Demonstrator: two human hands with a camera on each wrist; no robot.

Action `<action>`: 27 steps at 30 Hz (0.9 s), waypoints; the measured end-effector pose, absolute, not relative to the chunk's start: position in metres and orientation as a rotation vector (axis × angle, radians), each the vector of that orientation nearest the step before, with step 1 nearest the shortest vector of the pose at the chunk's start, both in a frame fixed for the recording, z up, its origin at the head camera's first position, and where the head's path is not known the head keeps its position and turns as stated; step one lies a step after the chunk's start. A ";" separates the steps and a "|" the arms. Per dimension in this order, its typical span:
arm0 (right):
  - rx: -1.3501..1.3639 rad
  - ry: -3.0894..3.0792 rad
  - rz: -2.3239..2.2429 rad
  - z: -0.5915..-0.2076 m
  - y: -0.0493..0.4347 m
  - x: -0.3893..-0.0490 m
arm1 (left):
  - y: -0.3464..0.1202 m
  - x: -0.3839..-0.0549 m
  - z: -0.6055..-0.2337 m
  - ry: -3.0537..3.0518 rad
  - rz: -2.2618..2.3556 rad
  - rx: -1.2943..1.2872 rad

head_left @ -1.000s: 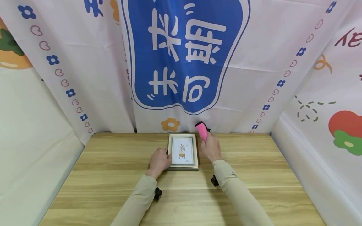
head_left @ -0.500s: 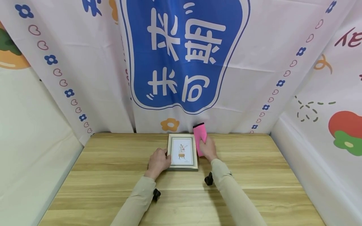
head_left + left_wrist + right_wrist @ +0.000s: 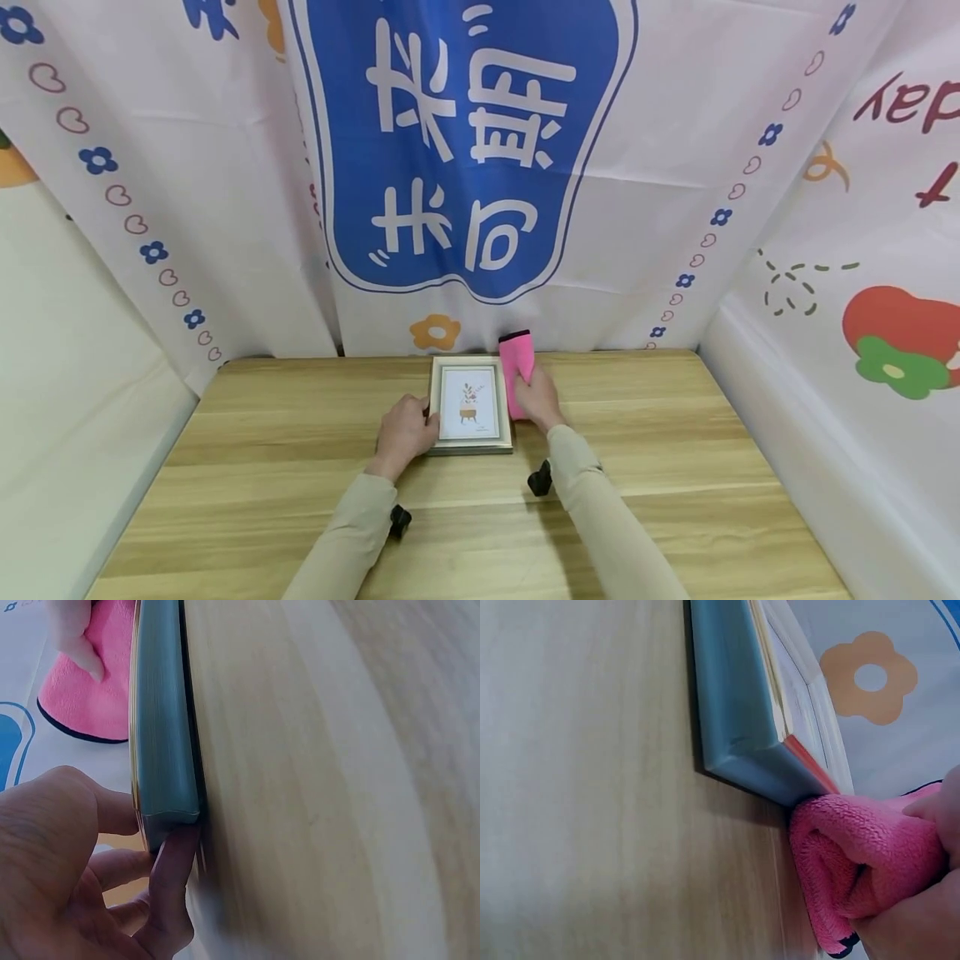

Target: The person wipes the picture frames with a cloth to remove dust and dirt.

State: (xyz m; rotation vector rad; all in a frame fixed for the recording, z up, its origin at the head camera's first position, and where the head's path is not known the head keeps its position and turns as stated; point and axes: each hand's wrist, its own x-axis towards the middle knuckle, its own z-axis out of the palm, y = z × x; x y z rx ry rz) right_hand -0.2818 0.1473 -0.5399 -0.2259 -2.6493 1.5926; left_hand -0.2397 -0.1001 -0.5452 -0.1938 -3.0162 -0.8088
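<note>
Picture frame [image 3: 469, 443] sits face up at the far side of the desk [image 3: 285, 467], near the hanging backdrop [image 3: 637, 242]. Left hand [image 3: 405, 429] pinches its left edge; left wrist view shows digits around a corner, exact thumb placement hard to tell. Right hand [image 3: 537, 396] grips a pink cloth [image 3: 516, 360], folded over, dark-trimmed, pressed along the frame's right side; right wrist view has cloth touching the frame's corner.

Change: a second ago the cloth was bunched up beyond the frame's far right corner, apart from it; now it lies against the right side. Left hand's hold looks the same, frame hasn't shifted on the desk. Judging by that, wiping of the right edge is under way, left hand steadying. Further out: light sleeves [image 3: 607, 508], black wrist devices [image 3: 540, 479].
</note>
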 end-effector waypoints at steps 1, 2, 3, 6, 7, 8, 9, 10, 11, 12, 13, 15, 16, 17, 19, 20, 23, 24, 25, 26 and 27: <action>-0.225 -2.650 1.604 -0.540 0.147 -0.281 | -0.100 -0.240 -0.545 -3.016 -0.808 -0.196; -0.228 -2.653 1.619 -0.540 0.147 -0.280 | -0.101 -0.240 -0.545 -3.015 -0.802 -0.197; -0.227 -2.655 1.625 -0.540 0.147 -0.279 | -0.101 -0.240 -0.545 -3.011 -0.802 -0.200; -0.246 -2.659 1.657 -0.540 0.148 -0.276 | -0.101 -0.240 -0.546 -3.005 -0.788 -0.217; -0.252 -2.662 1.662 -0.540 0.148 -0.275 | -0.101 -0.240 -0.545 -3.003 -0.786 -0.221; -0.264 -2.666 1.671 -0.540 0.148 -0.274 | -0.101 -0.240 -0.545 -3.001 -0.783 -0.228; -0.272 -2.668 1.680 -0.539 0.148 -0.272 | -0.101 -0.241 -0.545 -3.000 -0.781 -0.234; -0.280 -2.673 1.683 -0.539 0.148 -0.271 | -0.101 -0.241 -0.545 -3.001 -0.777 -0.237; -0.283 -2.679 1.681 -0.538 0.147 -0.271 | -0.101 -0.241 -0.545 -3.000 -0.776 -0.238; -0.283 -2.683 1.679 -0.538 0.147 -0.270 | -0.101 -0.241 -0.546 -2.998 -0.783 -0.235; -0.282 -2.686 1.676 -0.538 0.147 -0.269 | -0.101 -0.241 -0.545 -2.998 -0.793 -0.227; -0.277 -2.688 1.678 -0.537 0.148 -0.267 | -0.101 -0.242 -0.546 -2.999 -0.819 -0.210; -0.276 -2.689 1.677 -0.537 0.148 -0.266 | -0.101 -0.242 -0.546 -2.999 -0.833 -0.197; -0.271 -2.685 1.679 -0.537 0.148 -0.265 | -0.101 -0.242 -0.546 -3.000 -0.847 -0.188; -0.263 -2.679 1.686 -0.537 0.149 -0.262 | -0.101 -0.243 -0.547 -3.004 -0.868 -0.169; -0.258 -2.678 1.689 -0.538 0.150 -0.261 | -0.102 -0.243 -0.547 -3.004 -0.870 -0.168; -0.251 -2.672 1.696 -0.538 0.151 -0.256 | -0.103 -0.244 -0.548 -3.000 -0.878 -0.167; -0.250 -2.672 1.698 -0.538 0.151 -0.254 | -0.103 -0.244 -0.548 -2.997 -0.883 -0.166; -0.251 -2.671 1.700 -0.538 0.151 -0.252 | -0.103 -0.244 -0.548 -2.995 -0.883 -0.172; -0.251 -2.669 1.696 -0.538 0.151 -0.251 | -0.103 -0.244 -0.548 -2.989 -0.885 -0.179; -0.249 -2.672 1.687 -0.538 0.152 -0.249 | -0.103 -0.244 -0.548 -2.987 -0.893 -0.182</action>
